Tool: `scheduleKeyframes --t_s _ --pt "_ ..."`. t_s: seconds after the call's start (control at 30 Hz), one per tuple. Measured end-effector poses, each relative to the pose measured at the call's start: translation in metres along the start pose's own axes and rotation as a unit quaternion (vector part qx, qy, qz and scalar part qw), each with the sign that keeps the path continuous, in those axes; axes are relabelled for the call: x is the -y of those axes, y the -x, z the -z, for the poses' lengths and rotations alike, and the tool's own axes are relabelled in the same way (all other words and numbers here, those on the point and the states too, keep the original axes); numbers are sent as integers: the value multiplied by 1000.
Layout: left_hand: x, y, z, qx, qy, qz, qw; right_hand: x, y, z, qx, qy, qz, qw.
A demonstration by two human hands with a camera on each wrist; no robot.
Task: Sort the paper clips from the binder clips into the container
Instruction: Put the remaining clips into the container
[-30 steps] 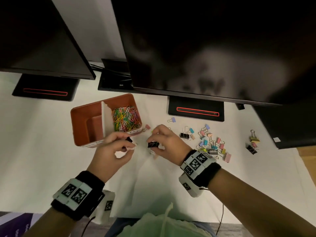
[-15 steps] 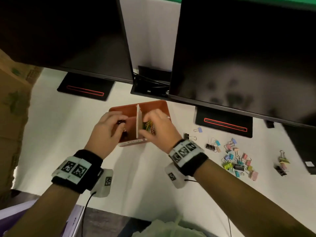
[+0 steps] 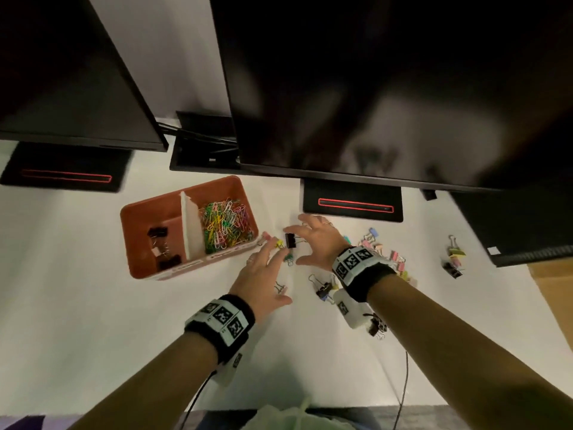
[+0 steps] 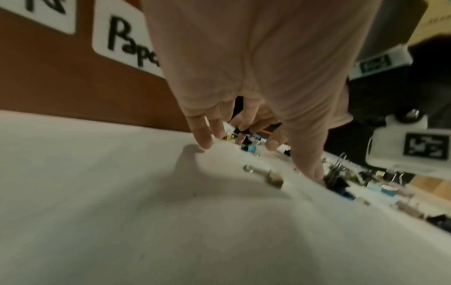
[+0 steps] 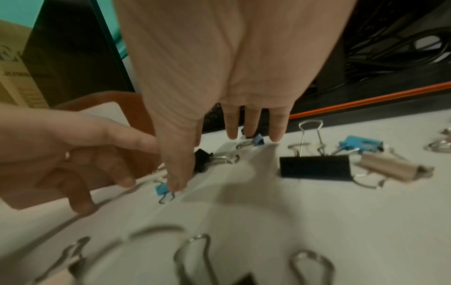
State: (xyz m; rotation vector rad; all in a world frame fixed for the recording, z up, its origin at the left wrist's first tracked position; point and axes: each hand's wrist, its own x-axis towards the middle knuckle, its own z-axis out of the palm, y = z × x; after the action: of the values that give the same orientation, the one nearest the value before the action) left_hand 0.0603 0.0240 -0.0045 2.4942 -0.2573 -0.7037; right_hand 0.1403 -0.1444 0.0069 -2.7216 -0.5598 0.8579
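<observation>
The orange container (image 3: pixel 130 240) has a white divider. Its left compartment holds black binder clips (image 3: pixel 158 232); its right one holds coloured paper clips (image 3: pixel 224 223). My left hand (image 3: pixel 274 268) is just right of the container with fingers spread over a small yellow clip (image 3: pixel 280 243) and holds nothing. My right hand (image 3: pixel 296 248) is spread above a black binder clip (image 3: pixel 290 240) on the table. In the right wrist view the thumb (image 5: pixel 176 173) sits beside that small black clip (image 5: pixel 202 160), with a blue clip (image 5: pixel 161 189) below it. A larger black binder clip (image 5: pixel 314 166) lies to the right.
Several coloured binder clips (image 3: pixel 383 254) lie scattered behind my right wrist, and a few more (image 3: pixel 454 259) farther right. Two dark monitors overhang the table, their stands (image 3: pixel 352 201) close behind the clips. A cardboard box (image 3: pixel 552 293) borders the right edge.
Both hands have left the container, where they hovered over its compartments, and moved right to the loose clips on the table. Black binder clips now lie in the left compartment.
</observation>
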Motion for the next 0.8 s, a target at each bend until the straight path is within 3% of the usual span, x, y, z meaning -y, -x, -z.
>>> scheduleKeyframes --t_s 0.13,0.27,0.47,0.8 --pt "9 -19 -13 28 -44 -10 999 -2 -4 -5 -7 22 12 1000" --pt "13 -16 -15 -23 21 -56 998 -11 1 -10 -33 -37 27 998" --pt "20 -15 -18 -70 99 -32 992 -19 8 -14 -25 -87 20 996" --pt "18 -11 -21 -142 130 -9 981 -15 7 -8 17 -117 -38 992"
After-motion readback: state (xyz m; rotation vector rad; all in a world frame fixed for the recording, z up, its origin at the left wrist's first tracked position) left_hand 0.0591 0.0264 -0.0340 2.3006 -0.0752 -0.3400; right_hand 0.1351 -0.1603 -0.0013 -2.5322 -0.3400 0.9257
